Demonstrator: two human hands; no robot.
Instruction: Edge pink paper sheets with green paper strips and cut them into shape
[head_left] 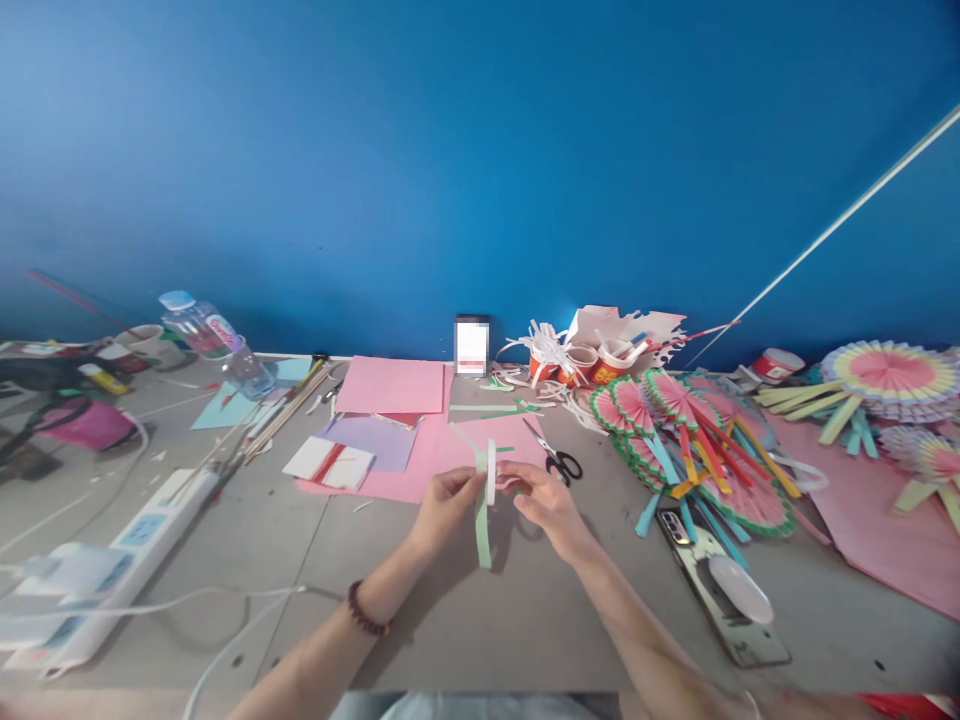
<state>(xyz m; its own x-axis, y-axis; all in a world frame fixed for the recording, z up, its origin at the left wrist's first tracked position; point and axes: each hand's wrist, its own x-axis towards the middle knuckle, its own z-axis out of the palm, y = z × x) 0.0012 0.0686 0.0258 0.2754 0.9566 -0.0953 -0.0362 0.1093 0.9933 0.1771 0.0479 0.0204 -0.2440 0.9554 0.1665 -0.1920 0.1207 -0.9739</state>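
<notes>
Just above the middle front of the table, my left hand (448, 503) pinches a light green paper strip (484, 540), whose lower end hangs down. Right beside the strip, a white ring-shaped roll, seemingly of tape (491, 472), stands edge-on to me. The bent fingers of my right hand (546, 503) grip this roll from its right side; the fingertips are partly hidden behind it. Behind both hands lie pink paper sheets (397, 385), and black-handled scissors (559, 463) rest to the right of them.
Pleated paper rosettes (679, 405) and a phone (724, 590) lie to the right. Red cups with paper strips (611, 362) stand by the blue wall. On the left are a power strip (142, 530) with cables, thin sticks (292, 405) and a tilted bottle (199, 325).
</notes>
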